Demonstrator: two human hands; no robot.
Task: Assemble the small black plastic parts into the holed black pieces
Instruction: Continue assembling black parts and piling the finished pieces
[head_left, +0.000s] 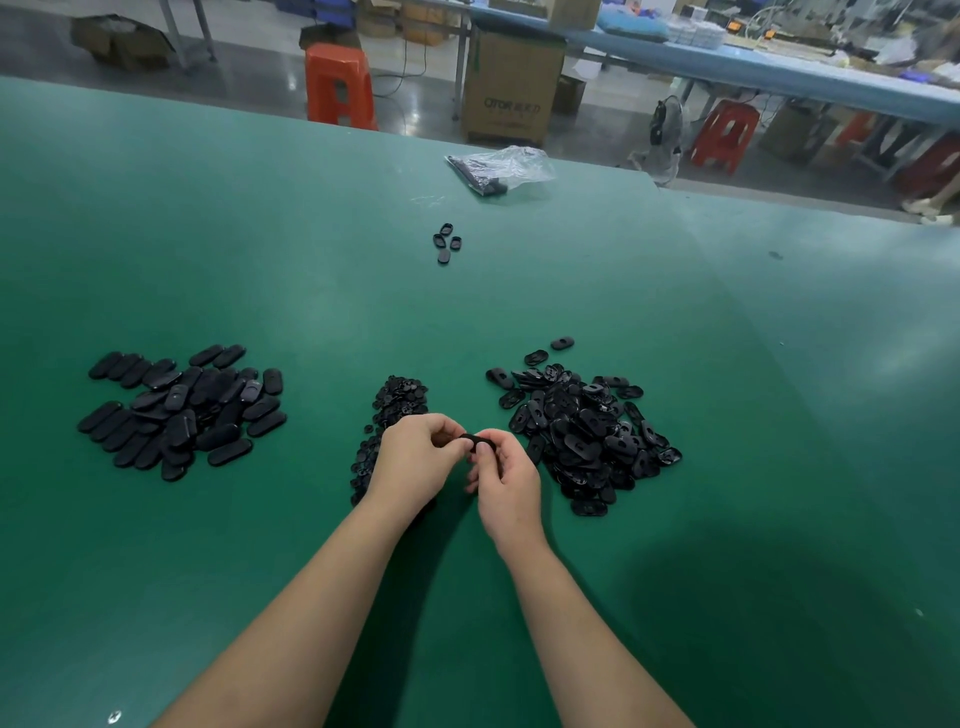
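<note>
at lower centre of the frame our left hand (415, 457) and right hand (501, 478) both pinch one holed piece (474, 441) above the table (311, 260). we should square the small part, hidden by fingers, over the hole, then press evenly.

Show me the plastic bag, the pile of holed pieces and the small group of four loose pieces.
plastic bag (501, 169), head view, middle.
pile of holed pieces (587, 431), head view, heap's centre.
four loose pieces (447, 242), head view, cluster's middle.
</note>
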